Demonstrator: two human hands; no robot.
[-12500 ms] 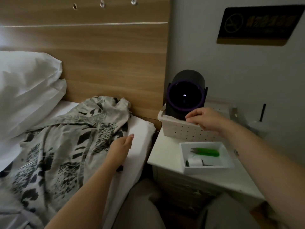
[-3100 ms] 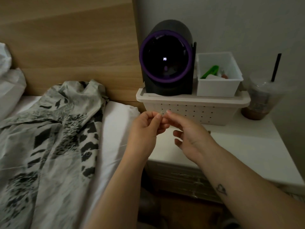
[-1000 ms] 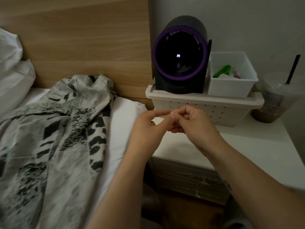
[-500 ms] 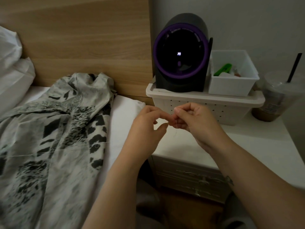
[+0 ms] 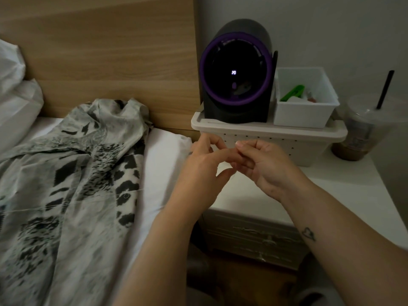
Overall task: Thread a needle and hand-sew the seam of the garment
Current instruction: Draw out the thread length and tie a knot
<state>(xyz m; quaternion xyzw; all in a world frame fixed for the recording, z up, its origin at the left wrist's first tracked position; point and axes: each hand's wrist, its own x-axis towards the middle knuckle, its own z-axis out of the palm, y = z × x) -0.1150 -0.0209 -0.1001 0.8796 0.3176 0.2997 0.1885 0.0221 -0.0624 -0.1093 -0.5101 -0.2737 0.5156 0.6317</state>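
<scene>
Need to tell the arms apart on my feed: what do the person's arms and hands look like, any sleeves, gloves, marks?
Both forearms are bare; no sleeves in view. Left hand and right hand wear no gloves, and no rings or watch show. The right forearm has a small dark heart-outline tattoo near the wrist.

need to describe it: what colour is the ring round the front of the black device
Purple ring on the black device; head view, the only one.

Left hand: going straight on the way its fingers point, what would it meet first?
The right hand: its curled fingers face the fingertips of the left hand. Beyond, probably the perforated white basket; depth is unclear.
</scene>
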